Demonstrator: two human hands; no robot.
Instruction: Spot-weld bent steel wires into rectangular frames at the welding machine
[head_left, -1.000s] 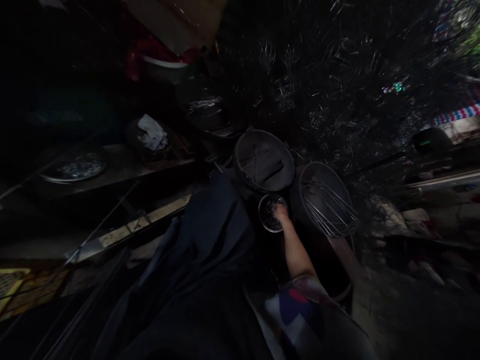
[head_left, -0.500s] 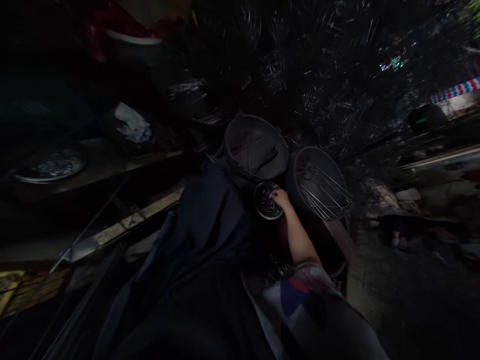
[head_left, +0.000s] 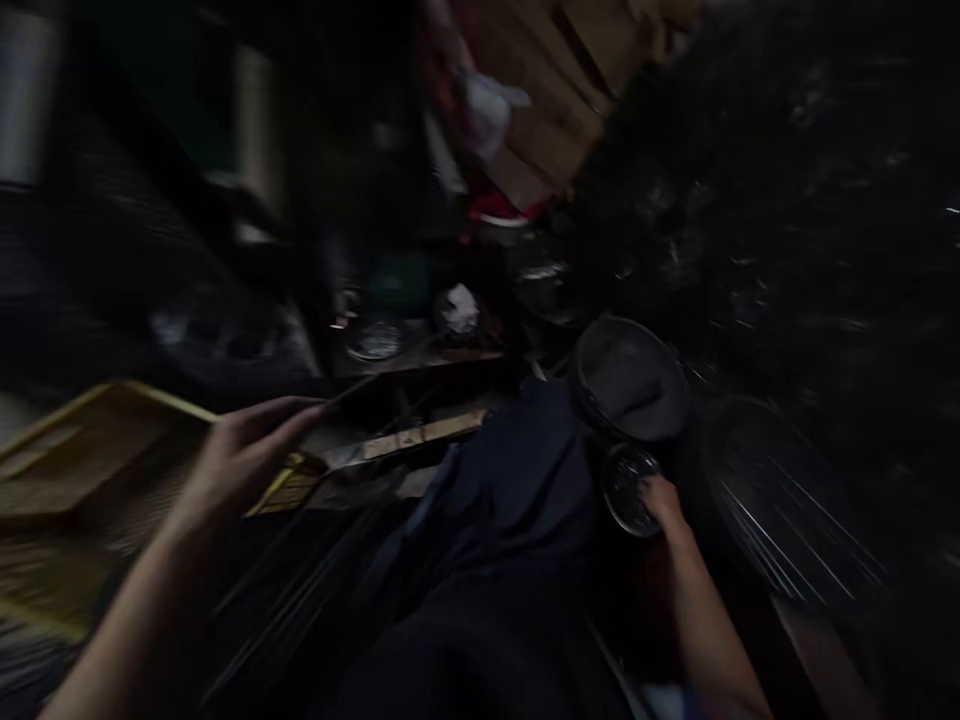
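Observation:
My left hand is at the left with its fingers pressed together on a thin rod, which runs up and to the right from the fingertips. At the right, my right hand reaches into a small round metal bowl. Small shiny pieces lie in the bowl; blur hides their kind. The right fingers are dark and smeared, so their grip does not show. Behind the bowl stands a larger round grey container. Another round container to the right has several long metal rods across it.
Dark cloth covers my lap between the hands. Yellow crates stand at the left. Beyond lie a plate of shiny pieces, crumpled white material and cardboard. A dark glinting heap fills the right side.
The view has swung left, so the bowls now appear farther right. My left hand has come into view on the thin rod. My right hand is still at the small bowl.

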